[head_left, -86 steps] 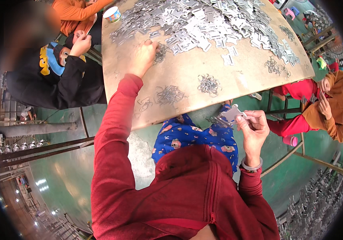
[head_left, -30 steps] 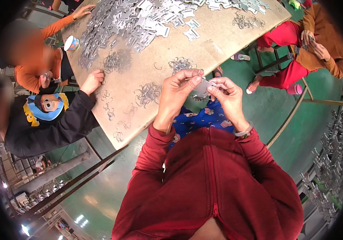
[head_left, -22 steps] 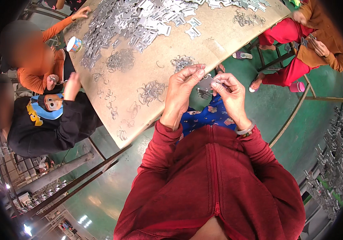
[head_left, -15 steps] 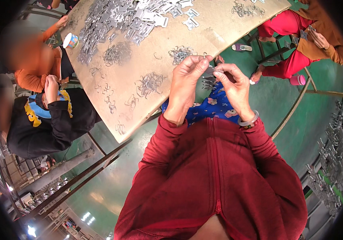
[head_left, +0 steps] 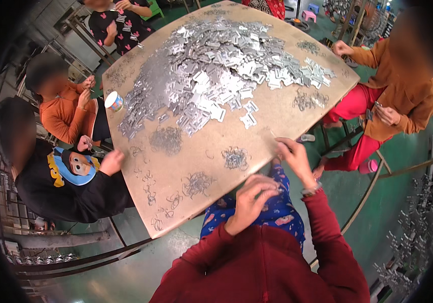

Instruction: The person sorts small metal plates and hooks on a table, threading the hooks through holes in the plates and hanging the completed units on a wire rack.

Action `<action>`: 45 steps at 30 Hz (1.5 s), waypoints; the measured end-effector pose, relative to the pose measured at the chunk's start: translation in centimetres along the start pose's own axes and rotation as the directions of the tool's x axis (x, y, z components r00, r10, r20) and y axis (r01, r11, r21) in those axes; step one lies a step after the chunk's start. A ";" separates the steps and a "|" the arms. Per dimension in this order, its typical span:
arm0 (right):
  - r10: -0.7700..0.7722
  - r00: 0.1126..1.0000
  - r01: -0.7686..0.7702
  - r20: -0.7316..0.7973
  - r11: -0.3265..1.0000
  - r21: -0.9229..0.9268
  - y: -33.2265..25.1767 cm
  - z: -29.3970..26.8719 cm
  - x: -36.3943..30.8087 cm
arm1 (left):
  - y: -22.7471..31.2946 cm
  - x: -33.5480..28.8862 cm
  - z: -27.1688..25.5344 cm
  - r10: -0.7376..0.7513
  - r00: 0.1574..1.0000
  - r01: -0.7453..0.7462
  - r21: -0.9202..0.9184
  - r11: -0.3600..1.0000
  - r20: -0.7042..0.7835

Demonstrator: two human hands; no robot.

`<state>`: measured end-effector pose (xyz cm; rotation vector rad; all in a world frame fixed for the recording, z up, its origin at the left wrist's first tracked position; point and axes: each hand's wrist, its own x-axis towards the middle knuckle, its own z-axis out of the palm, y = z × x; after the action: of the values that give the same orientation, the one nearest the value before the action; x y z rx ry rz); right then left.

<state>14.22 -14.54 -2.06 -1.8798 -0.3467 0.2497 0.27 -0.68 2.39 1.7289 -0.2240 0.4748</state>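
Left hand (head_left: 252, 200) curled, right hand (head_left: 296, 160) farther forward, fingers bent

Silver plates (head_left: 216, 70), heaped, wire hooks (head_left: 235, 158), clumped

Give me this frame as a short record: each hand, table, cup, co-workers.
Left hand: over blue patterned trousers; hold too blurred to tell
Right hand: near the table edge; hold unclear
On table: heap of flat metal pieces; separate piles of bent wires
Cup: upper left of table
Co-workers: around the table
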 end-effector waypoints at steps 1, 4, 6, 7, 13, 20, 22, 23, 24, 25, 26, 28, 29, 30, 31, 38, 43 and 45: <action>-0.127 0.991 0.124 -0.030 0.988 -0.088 0.9 1.0 1.7 | 0.0 -0.3 0.4 0.002 1.000 -0.002 0.002 1.000 0.010; -0.198 0.979 0.202 0.037 0.956 -0.215 0.8 4.3 7.0 | -0.1 -0.8 0.8 -0.046 0.999 0.046 -0.031 0.998 0.018; -0.502 0.852 0.483 0.146 0.649 -0.588 0.7 6.4 9.5 | 0.0 -0.9 1.0 -0.090 0.996 0.090 -0.042 0.995 0.002; -0.434 0.855 0.506 0.286 0.572 -0.645 -0.1 6.4 10.0 | 0.2 -0.8 0.8 -0.079 0.997 0.079 -0.024 0.997 0.015; -0.471 0.762 0.639 0.444 0.433 -0.636 0.5 4.3 10.9 | 0.1 -0.4 0.1 -0.073 0.997 0.073 -0.010 0.997 -0.020; -0.244 0.969 0.245 0.042 0.921 -0.304 1.7 3.2 7.6 | -1.9 -0.9 -0.8 -0.046 0.995 0.047 0.007 0.999 -0.093; -0.104 0.992 0.096 0.074 0.989 0.109 -0.1 3.3 5.9 | -2.0 -0.9 -1.4 -0.033 0.996 0.033 0.001 0.999 -0.083; 0.033 0.989 -0.101 0.143 0.860 0.500 -1.1 3.6 4.9 | -2.0 -1.2 -1.8 -0.037 0.993 0.039 0.011 0.999 -0.115; 0.133 0.958 -0.284 0.254 0.560 0.778 -1.8 3.6 4.0 | -2.0 -1.4 -1.9 -0.036 0.988 0.039 0.014 0.999 -0.147; 0.125 0.942 -0.332 0.312 0.488 0.807 -1.1 3.3 3.3 | -2.0 -1.5 -1.7 -0.055 0.987 0.059 0.020 0.998 -0.154; 0.023 0.929 -0.342 0.369 0.431 0.835 -0.6 3.2 2.4 | -2.3 -1.4 -1.9 -0.041 0.988 0.049 0.055 0.997 -0.148; 0.118 0.923 -0.377 0.365 0.453 0.808 -3.6 3.4 0.2 | -2.1 -1.2 -2.0 -0.056 0.986 0.069 0.082 0.994 -0.157; 0.114 0.922 -0.379 0.371 0.462 0.802 -4.4 3.3 -0.6 | -2.1 -1.1 -1.9 -0.052 0.984 0.066 0.080 0.995 -0.168; 0.087 0.942 -0.313 0.324 0.574 0.756 -4.9 3.1 -1.6 | -2.1 -1.0 -1.9 -0.074 0.984 0.085 0.061 0.995 -0.164; 0.057 0.959 -0.241 0.277 0.675 0.697 -5.2 3.1 -2.2 | -2.2 -0.9 -2.0 -0.098 0.983 0.106 0.040 0.994 -0.156; 0.047 0.993 -0.111 0.108 0.685 0.720 -5.9 4.7 -1.4 | -3.1 -0.2 -2.5 -0.179 0.957 0.170 -0.055 0.984 -0.227; 0.078 0.994 -0.111 0.080 0.654 0.748 -7.2 4.9 -2.0 | -3.1 0.2 -2.4 -0.225 0.949 0.205 -0.108 0.973 -0.221; 0.083 0.994 -0.102 0.064 0.637 0.764 -7.5 4.8 -2.1 | -3.1 0.3 -2.3 -0.202 0.955 0.188 -0.085 0.978 -0.218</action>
<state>9.72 -8.78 3.42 -1.0325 -0.1138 0.4154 1.34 2.30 0.09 1.6005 0.0944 0.5081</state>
